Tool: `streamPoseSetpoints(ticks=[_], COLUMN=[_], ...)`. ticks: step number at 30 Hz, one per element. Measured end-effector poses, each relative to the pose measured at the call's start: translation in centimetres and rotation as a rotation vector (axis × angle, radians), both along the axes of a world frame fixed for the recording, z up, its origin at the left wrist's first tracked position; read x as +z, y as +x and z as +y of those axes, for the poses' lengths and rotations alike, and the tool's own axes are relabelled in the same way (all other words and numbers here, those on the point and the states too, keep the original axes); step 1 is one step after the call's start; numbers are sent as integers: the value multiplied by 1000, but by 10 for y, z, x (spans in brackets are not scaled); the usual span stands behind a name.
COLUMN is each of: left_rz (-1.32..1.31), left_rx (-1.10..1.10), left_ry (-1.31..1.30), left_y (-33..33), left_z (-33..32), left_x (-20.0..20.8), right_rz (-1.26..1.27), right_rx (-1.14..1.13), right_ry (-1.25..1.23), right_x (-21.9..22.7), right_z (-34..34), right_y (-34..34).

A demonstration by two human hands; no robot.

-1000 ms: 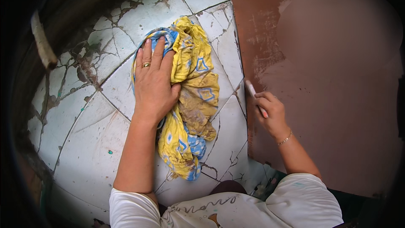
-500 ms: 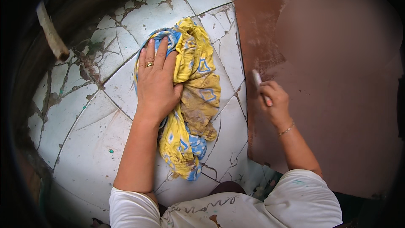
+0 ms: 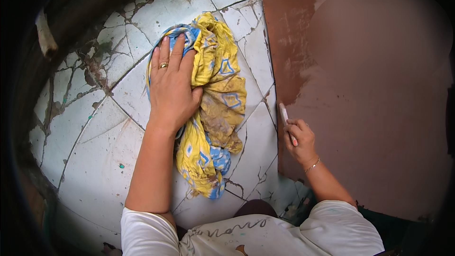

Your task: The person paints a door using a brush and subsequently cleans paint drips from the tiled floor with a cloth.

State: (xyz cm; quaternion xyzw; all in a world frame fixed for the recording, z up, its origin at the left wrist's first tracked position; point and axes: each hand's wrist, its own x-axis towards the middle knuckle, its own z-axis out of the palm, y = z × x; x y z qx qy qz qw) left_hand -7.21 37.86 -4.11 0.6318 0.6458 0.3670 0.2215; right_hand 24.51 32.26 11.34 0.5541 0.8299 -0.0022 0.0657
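My left hand (image 3: 173,83) lies flat with its fingers spread on a crumpled yellow and blue patterned cloth (image 3: 220,99). Brown smudges mark part of that cloth, which rests on white tiles. On the right, my right hand (image 3: 301,137) grips a slim paintbrush (image 3: 284,114) with a whitish handle and an orange-red end. The brush's far end is at the left edge of a large brown panel (image 3: 355,147); its bristles are too small to make out. Darker reddish brown shows at the panel's upper left, and a paler mauve-brown covers the rest.
Cracked white tiles (image 3: 104,154) with chipped gaps spread under and around the cloth. A short pale stick (image 3: 46,35) juts in at the upper left. Dark green material (image 3: 403,232) shows below the panel. The panel's upper right is blurred.
My right hand has drawn the paintbrush toward me along the panel's left edge. My left hand stays on the cloth; the whole view has shifted slightly.
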Motion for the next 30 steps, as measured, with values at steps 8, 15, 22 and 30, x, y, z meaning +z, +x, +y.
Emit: streamPoseSetpoints(ticks=[8,15,22,30], left_rz=[31,50,137,163], left_rx=[12,6,5,-3], left_ry=[-9,20,38,34], left_y=[-1,2,2,3], left_z=[-2,0,0,2], left_x=[1,0,-6,-6], right_rz=[30,91,27,44], right_rx=[-191,-19,-145,-12], right_ry=[-113,-16,-108,-113], right_x=[32,1,30,7], right_z=[-35,-13,-63,-26], right_y=[20,24,52,38])
